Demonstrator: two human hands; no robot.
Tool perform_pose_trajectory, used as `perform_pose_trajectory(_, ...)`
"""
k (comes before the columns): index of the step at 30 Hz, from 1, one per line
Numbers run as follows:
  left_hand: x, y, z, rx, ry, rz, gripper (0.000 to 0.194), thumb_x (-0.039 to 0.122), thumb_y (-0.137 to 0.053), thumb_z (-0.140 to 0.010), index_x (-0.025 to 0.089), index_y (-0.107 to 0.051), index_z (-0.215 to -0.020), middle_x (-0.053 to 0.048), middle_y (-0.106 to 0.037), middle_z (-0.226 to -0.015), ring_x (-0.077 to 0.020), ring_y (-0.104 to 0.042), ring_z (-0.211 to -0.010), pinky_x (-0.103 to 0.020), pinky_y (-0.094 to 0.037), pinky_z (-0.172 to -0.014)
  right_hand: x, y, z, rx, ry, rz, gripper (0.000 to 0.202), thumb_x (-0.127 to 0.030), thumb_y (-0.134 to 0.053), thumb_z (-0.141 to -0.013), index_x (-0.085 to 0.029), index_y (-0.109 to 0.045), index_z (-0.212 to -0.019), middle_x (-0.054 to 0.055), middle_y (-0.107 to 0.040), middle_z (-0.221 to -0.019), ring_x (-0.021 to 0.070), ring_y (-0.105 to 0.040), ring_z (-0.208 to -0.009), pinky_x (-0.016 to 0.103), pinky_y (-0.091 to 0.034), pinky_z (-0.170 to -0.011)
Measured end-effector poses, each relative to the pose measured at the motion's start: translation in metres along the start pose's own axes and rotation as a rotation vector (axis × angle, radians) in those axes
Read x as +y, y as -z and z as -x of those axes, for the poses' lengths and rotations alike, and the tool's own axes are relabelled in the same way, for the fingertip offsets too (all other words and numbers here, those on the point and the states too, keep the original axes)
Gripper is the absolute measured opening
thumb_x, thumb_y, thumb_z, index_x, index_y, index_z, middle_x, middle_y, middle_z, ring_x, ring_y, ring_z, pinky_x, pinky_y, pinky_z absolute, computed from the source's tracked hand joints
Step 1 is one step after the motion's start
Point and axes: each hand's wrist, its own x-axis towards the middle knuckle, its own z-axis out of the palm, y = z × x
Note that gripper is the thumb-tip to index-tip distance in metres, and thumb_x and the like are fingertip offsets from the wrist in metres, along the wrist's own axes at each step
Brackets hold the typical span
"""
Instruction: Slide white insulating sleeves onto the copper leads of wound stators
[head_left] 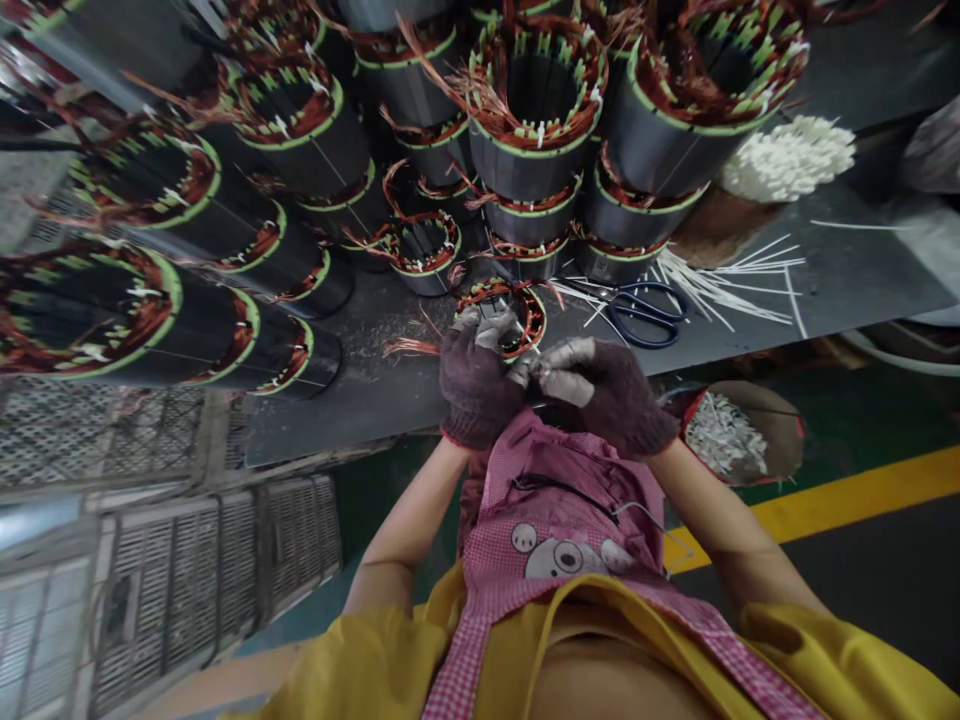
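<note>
A copper-wound stator ring (534, 318) with its windings facing up sits at the near edge of the dark table (375, 395). My left hand (480, 375), in a dark glove with pale fingertips, rests on the near left side of this ring, fingers bent over its rim. Just right of it, my right hand (600, 390) wears a matching glove, its fingers pinched together at the ring's near edge. The two hands' fingertips nearly meet there. Whatever is between the right fingertips is too small to make out. Loose copper leads (412, 347) stick out to the left.
Stacked stators (536, 150) crowd the back and left. Blue-handled scissors (646, 312) and loose white strips (739, 283) lie to the right, below a bundle of white sticks (791, 158). A bag of white scraps (726, 433) stands beneath the table edge at right.
</note>
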Motion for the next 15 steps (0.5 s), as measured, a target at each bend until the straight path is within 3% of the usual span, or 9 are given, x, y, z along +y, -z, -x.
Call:
perform_pose_trajectory(3, 0.009, -0.004, 0.0, 0.089, 0.112, 0.069, 0.04, 0.04, -0.079, -0.096, 0.017, -0.07, -0.128, -0.016, -0.077, -0.126, -0.0336, -0.07, -0.131, -0.056, -0.052, -0.121, 0.003, 0.002, -0.012, 0.009, 0.038, 0.173, 0.024, -0.047, -0.081, -0.098, -0.024, -0.085, -0.095, 0.004, -0.086, -0.093, 0.0223, -0.08, -0.085, 0.039, -0.066, -0.084)
perform_pose_trajectory(6, 0.012, -0.006, -0.004, 0.09, 0.199, 0.121, 0.035, 0.033, -0.08, -0.093, 0.018, -0.071, -0.123, -0.015, -0.078, -0.123, -0.0318, -0.072, -0.129, -0.055, -0.054, -0.121, 0.007, 0.009, -0.014, -0.005, 0.091, 0.251, 0.026, -0.049, -0.076, -0.1, -0.025, -0.085, -0.099, 0.005, -0.087, -0.099, 0.0239, -0.08, -0.09, 0.042, -0.065, -0.09)
perform_pose_trajectory(10, 0.009, -0.004, -0.009, 0.032, 0.088, 0.137, 0.01, 0.03, -0.077, -0.098, 0.023, -0.075, -0.105, -0.008, -0.082, -0.107, -0.0286, -0.078, -0.115, -0.06, -0.047, -0.128, 0.012, 0.011, -0.015, 0.087, 0.134, 0.284, 0.026, -0.049, -0.075, -0.101, -0.026, -0.084, -0.096, 0.004, -0.085, -0.097, 0.0236, -0.078, -0.092, 0.04, -0.063, -0.088)
perform_pose_trajectory(15, 0.005, -0.003, -0.008, 0.076, -0.057, 0.09, 0.009, 0.03, -0.072, -0.104, 0.024, -0.075, -0.098, -0.004, -0.084, -0.103, -0.0241, -0.08, -0.109, -0.053, -0.05, -0.126, 0.012, 0.008, -0.019, 0.062, 0.19, 0.233, 0.03, -0.052, -0.077, -0.099, -0.025, -0.082, -0.088, 0.004, -0.082, -0.093, 0.022, -0.074, -0.09, 0.038, -0.06, -0.085)
